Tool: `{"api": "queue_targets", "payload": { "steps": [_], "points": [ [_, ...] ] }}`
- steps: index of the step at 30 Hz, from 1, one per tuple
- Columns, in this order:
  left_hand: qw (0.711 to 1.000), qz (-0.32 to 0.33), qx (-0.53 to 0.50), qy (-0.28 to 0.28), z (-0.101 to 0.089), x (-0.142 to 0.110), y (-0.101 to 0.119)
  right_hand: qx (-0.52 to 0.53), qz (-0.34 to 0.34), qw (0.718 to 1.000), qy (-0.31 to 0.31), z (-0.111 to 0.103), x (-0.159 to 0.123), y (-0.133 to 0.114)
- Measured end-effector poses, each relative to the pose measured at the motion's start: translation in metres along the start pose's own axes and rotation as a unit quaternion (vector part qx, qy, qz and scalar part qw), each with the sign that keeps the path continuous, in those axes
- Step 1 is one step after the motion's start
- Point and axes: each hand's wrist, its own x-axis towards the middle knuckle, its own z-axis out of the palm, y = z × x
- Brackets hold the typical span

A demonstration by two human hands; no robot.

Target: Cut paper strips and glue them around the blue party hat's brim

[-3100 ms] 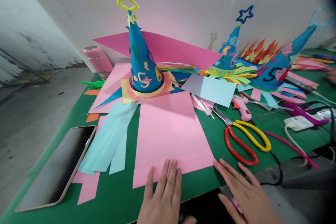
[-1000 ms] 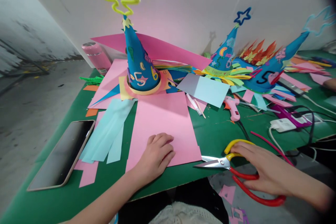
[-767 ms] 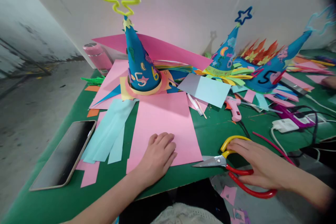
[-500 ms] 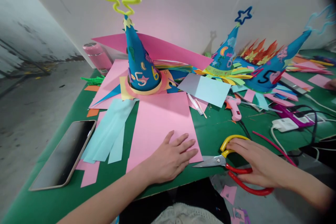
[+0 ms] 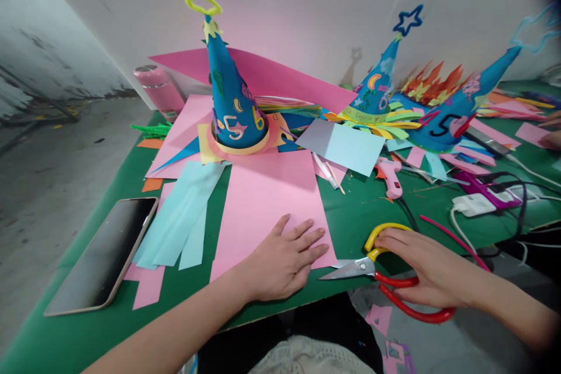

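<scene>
A sheet of pink paper (image 5: 267, 198) lies on the green table in front of me. My left hand (image 5: 284, 260) rests flat on its near right part, fingers spread. Beside the sheet's near right corner, my right hand (image 5: 421, 263) grips a pair of scissors (image 5: 363, 267) with one yellow and one red handle. Their blades are slightly parted and point left at that corner. Whether the paper sits between the blades is hard to make out. The sheet's far edge reaches the base of a blue cone hat (image 5: 234, 93) with a yellow wire shape on top.
Left of the sheet are light blue paper strips (image 5: 182, 210) and a phone (image 5: 103, 257). A pink glue gun (image 5: 390, 178), a white plug (image 5: 471, 204) and cables lie to the right. Two more blue hats (image 5: 377, 85) stand behind. Another person's hand (image 5: 550, 137) shows at far right.
The scissors have shifted very slightly left against the corner of the pink sheet. My left hand stays in place on the paper. The whole view has tilted a little.
</scene>
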Motion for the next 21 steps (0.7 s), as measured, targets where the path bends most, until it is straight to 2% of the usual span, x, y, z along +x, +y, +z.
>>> {"api": "queue_targets", "payload": {
  "steps": [6,13,21],
  "points": [
    [1.000,-0.002,0.001,-0.003,0.001,0.000,0.000,0.020,0.014,1.000,-0.003,0.002,-0.003,-0.002],
    [1.000,-0.006,-0.012,-0.025,-0.003,0.001,0.002,0.020,0.010,1.000,-0.009,0.001,0.008,-0.015],
    [1.000,-0.005,-0.019,-0.018,-0.001,0.002,0.000,0.025,0.008,1.000,-0.006,0.004,0.011,-0.021]
  ]
}}
